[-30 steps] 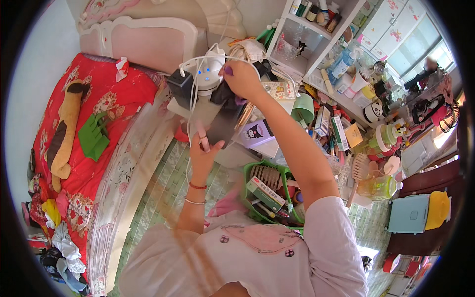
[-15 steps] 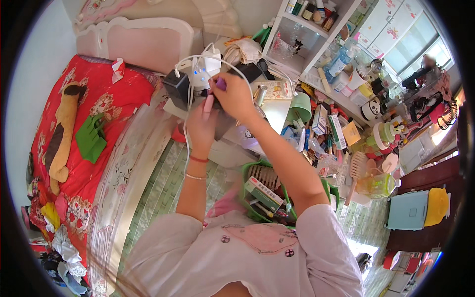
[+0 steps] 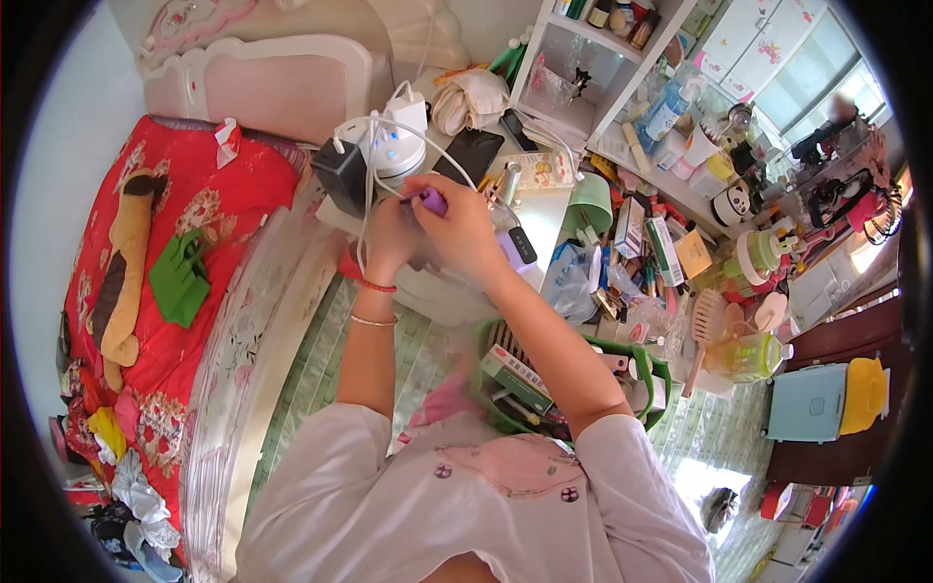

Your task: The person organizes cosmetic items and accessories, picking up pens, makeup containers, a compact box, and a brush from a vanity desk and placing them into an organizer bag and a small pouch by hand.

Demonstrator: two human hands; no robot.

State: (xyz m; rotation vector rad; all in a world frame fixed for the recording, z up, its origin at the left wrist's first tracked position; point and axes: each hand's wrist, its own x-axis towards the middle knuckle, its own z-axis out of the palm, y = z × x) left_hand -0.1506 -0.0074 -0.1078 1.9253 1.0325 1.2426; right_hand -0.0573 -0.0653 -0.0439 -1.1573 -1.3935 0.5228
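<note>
My right hand (image 3: 465, 228) is closed around a small purple object (image 3: 431, 201) whose kind I cannot make out. Close beside it on the left is my left hand (image 3: 391, 238), smeared by motion, so its fingers and anything in them do not show clearly. Just beyond both hands stands a round white power strip (image 3: 403, 154) with blue lights. A black box-shaped adapter (image 3: 342, 175) sits at its left, and white cables (image 3: 369, 209) loop around it and hang past my left hand.
A dark phone-like slab (image 3: 470, 154), a cloth bundle (image 3: 471, 100) and a lilac device with a black display (image 3: 517, 249) lie on the white table. Right of them is cosmetics clutter (image 3: 622, 267). Below stands a green basket (image 3: 661, 389); the red-covered bed (image 3: 233, 180) is left.
Both hands have come down, nearer to me and away from the power strip. The pink object seen at my left hand no longer shows. The lilac device has come into clearer view.
</note>
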